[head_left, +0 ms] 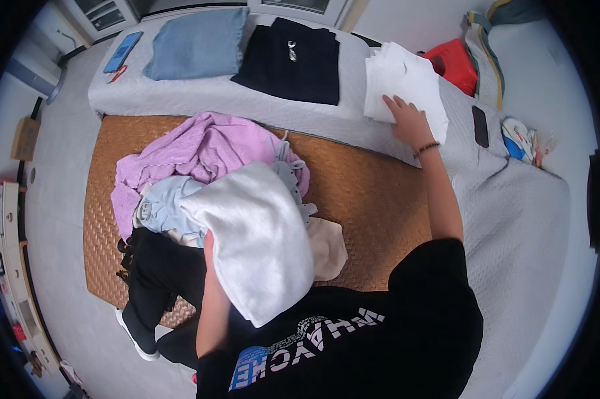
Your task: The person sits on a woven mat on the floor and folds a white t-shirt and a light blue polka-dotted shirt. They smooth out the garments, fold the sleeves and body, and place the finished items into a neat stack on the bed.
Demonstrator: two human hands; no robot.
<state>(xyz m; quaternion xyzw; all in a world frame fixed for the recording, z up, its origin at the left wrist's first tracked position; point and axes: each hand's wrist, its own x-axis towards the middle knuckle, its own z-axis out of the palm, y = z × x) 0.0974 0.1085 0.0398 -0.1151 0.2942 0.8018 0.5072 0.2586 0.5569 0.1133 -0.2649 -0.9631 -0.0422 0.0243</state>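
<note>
A thick white folded cloth is held up in front of my body by my left hand. The cloth hides those fingers; only the wrist edge and forearm show. My right arm reaches out to the far right, where my right hand lies with spread fingers on a folded white garment on the sofa. Below the held cloth is a loose heap on the woven mat: a pink-purple fluffy garment, a light blue garment and a beige piece.
Folded blue denim and a folded black garment lie along the sofa. A phone rests at its left end, a dark phone at right. Behind stands a red bag. The woven mat covers the low table.
</note>
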